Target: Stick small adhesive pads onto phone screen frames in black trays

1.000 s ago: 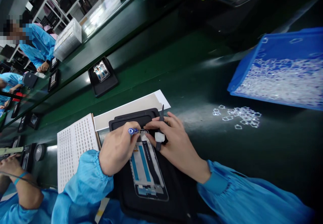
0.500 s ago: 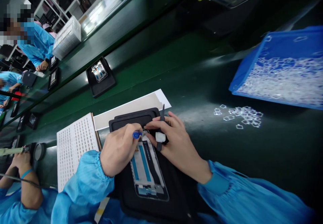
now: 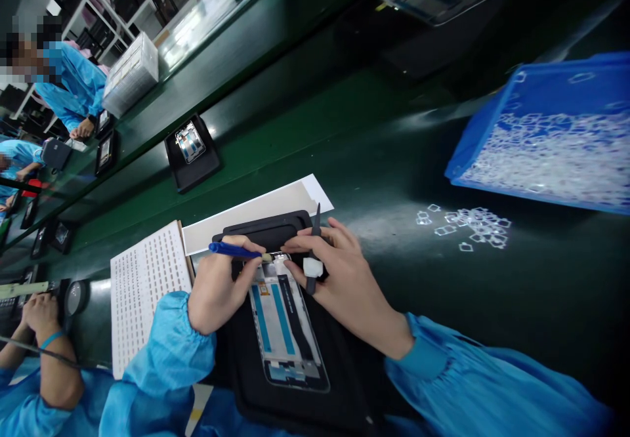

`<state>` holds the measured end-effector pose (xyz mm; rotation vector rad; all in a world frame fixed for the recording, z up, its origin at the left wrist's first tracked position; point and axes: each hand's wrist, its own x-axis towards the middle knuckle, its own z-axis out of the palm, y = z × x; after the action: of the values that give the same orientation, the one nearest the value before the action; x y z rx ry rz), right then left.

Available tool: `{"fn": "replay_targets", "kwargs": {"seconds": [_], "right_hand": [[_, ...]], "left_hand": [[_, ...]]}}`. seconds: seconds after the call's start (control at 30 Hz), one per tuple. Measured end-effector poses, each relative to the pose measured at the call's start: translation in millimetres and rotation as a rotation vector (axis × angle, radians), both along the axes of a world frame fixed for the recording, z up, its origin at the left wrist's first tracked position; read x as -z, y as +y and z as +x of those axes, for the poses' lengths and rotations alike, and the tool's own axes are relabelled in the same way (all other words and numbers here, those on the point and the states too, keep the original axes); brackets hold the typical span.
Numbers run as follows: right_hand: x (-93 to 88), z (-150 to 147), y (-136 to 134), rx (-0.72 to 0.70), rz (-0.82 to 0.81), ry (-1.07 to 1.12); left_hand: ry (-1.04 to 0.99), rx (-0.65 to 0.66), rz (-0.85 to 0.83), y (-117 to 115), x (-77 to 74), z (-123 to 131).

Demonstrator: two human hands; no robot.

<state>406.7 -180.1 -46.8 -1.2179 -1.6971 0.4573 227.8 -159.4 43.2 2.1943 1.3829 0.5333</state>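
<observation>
My left hand (image 3: 216, 292) is closed on a blue pen-like tool (image 3: 233, 249), whose pale yellowish tip touches the top end of an opened phone (image 3: 285, 332). In my right hand (image 3: 344, 286) a dark pointed tool (image 3: 316, 227) lies across the fingers, with a white lump (image 3: 313, 267) on it near the palm. The thumb and index fingertip of that hand rest by the phone's top edge; whether they pinch a small part there I cannot make out. Blue strips and a black band show inside the phone, which lies in a black tray (image 3: 251, 384).
A white sheet with rows of small pieces (image 3: 147, 286) lies at left, beside a beige strip (image 3: 256, 214). Clear little frames (image 3: 480, 224) are scattered at right, near a blue bin (image 3: 546, 89) full of them. Another tray (image 3: 197, 171) stands beyond. Co-workers sit at left.
My left hand has shifted slightly left and turned, so the blue tool now lies sideways with its tip at the phone. The far tray slid a little left. My right hand stays put.
</observation>
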Motion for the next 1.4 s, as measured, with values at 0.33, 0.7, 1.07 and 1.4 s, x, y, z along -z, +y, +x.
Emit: {"fn": "replay_targets", "kwargs": {"seconds": [0.33,0.7,1.07,1.4], "right_hand": [[-1.3,0.1,0.6,0.0,-0.002,0.001],[-0.7,0.3,0.5,-0.005,0.0,-0.001],[-0.9,0.0,-0.1,-0.004,-0.001,-0.003],[0.1,-0.4,0.5,0.02,0.03,0.005]], "left_hand": [[0.09,0.033,0.027,2.8,-7.4,7.2],[0.159,0.081,0.051,5.3,-8.3,8.8],[0.282,0.139,0.14,4.5,-9.5,12.5],[0.383,0.191,0.244,-1.9,-4.2,13.4]]}}
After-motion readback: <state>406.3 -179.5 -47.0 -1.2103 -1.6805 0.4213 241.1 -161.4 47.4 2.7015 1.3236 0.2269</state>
